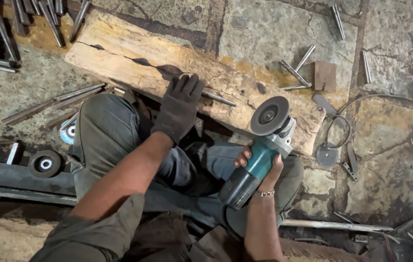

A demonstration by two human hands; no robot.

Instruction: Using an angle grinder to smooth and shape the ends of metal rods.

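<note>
Left hand [179, 107]: in a dark work glove, palm down, fingers spread flat on the near edge of the wooden plank [133, 58]; it presses one end of a thin steel rod [218, 98] that lies across the plank's edge. The fingers are laid open over the rod, not curled round it.

Right hand [260, 167]: bare, a chain bracelet at the wrist, closed firmly round the teal body of an angle grinder [257, 162]. The grinder's disc [269, 115] faces up and hangs just above the near edge of the plank, to the right of the rod; whether the disc touches the wood is hard to judge from this angle.

Wooden plank: long, pale, cracked along its length, laid slantwise on the stone floor [400, 145] in front of the person's knees.

Bundle of steel rods [2, 29]: upper left corner, beside the plank's far end.

Loose rods [53, 99]: on the floor left of the knee, near the plank.

Short rods [296, 68]: scattered beyond the plank's right end, next to a small brown block [324, 76].

Spare grinding discs: one dark [45, 163] at the left, one flat grey [327, 155] right of the grinder.

Power cable [386, 99]: curves across the floor at right
</note>
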